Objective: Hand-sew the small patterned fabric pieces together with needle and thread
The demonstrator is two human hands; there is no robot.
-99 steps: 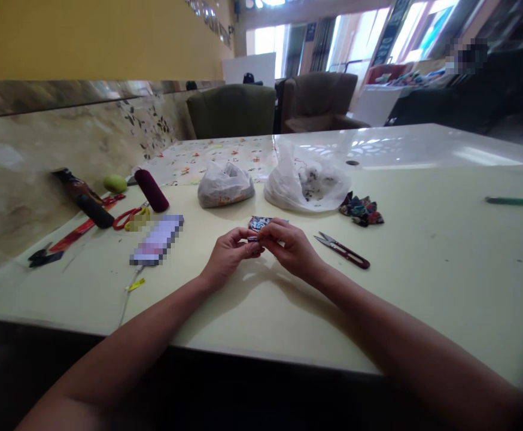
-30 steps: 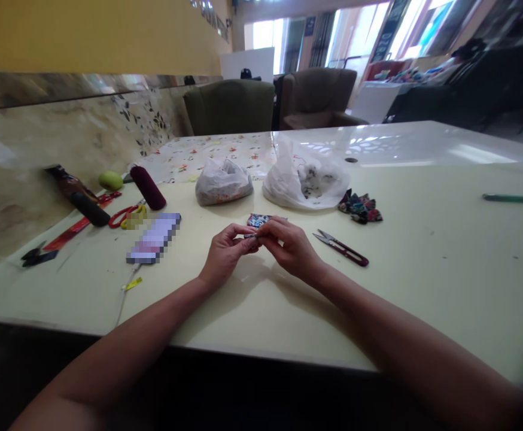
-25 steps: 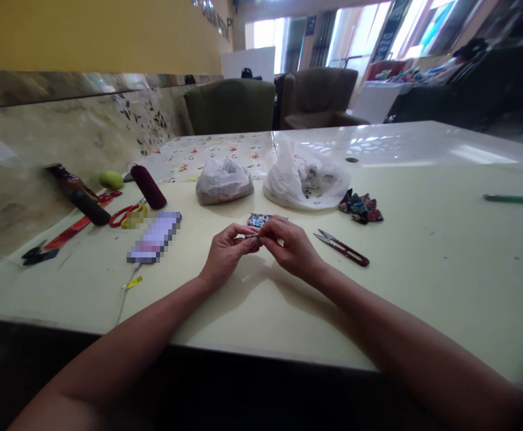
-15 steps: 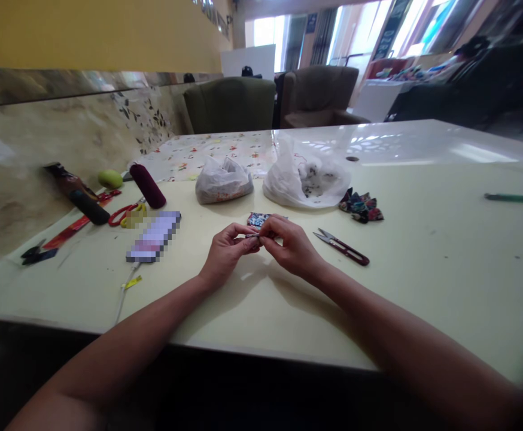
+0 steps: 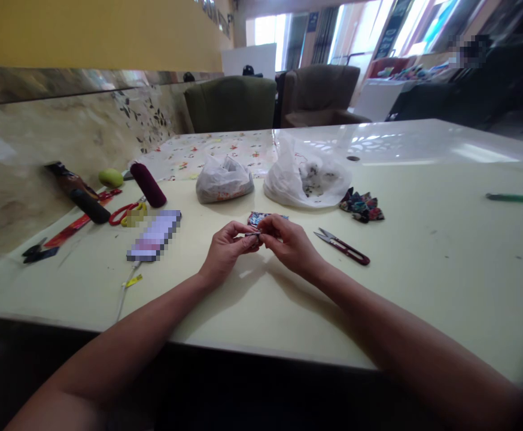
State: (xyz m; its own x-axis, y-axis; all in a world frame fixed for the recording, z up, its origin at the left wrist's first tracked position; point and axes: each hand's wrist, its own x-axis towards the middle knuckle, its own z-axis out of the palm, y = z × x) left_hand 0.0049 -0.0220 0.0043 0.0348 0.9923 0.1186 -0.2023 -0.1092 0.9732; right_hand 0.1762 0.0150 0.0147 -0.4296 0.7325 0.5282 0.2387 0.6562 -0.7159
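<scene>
Over the middle of the table my left hand is closed, pinching a small dark piece of fabric between thumb and forefinger. My right hand meets it from the other side, its thumb and forefinger closed on the same piece. Most of the piece is covered by the fingers. Just behind both hands lies a patterned blue, white and red fabric piece, partly hidden. Thread snips with a dark red handle rest to the right of my right hand, blades pointing at it.
Two white plastic bags stand behind the hands, the right one holding white stuffing. Folded patterned fabric pieces lie beside it. Leftward are a phone with a cable, scissors, a maroon thread spool and a green fruit.
The fingers of my right hand have shifted slightly at the small fabric piece. My left hand keeps its pinch in the same place.
</scene>
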